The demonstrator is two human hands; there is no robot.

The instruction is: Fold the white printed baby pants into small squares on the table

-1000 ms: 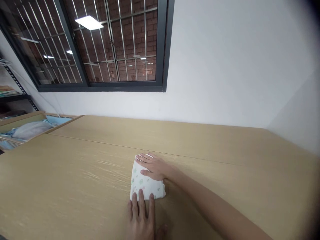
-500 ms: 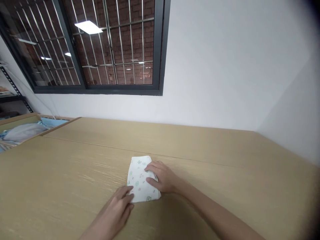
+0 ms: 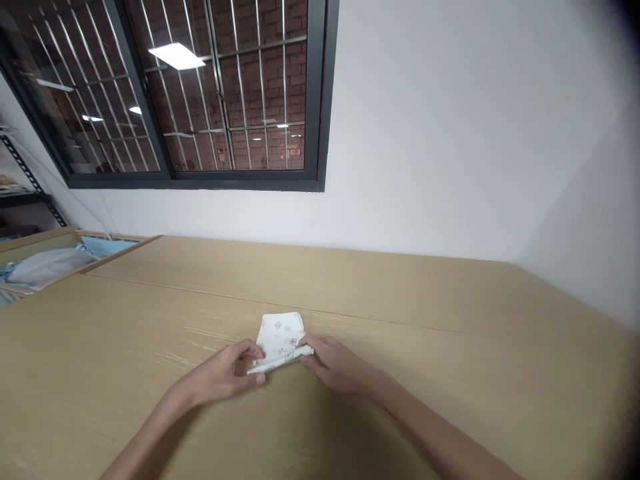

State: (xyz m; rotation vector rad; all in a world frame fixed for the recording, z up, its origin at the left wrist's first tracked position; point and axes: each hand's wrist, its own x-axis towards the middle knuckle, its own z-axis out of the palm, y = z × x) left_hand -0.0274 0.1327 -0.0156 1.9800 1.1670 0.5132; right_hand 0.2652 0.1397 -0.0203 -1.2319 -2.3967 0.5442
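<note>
A small white cloth (image 3: 280, 331) with a green and pink print lies on the wooden tabletop (image 3: 400, 373), its near edge raised and doubled back over itself. My left hand (image 3: 226, 370) has the left end of that fold between thumb and fingers. At the right end, my right hand (image 3: 333, 362) pinches the folded edge between thumb and forefinger. The far part of the cloth stays flat on the table.
At the far left is a wooden-edged bin (image 3: 120, 252) with a whitish bundle (image 3: 50, 265) and light blue fabric in it. A dark-framed barred window (image 3: 230, 175) and a white wall (image 3: 425, 133) stand behind the table. A black shelf rack (image 3: 30, 167) is at the left edge.
The cloth lay flat before; its near edge is now lifted and folded away from me. My left hand has moved up to the fold, and my right hand has shifted slightly right, gripping the edge.
</note>
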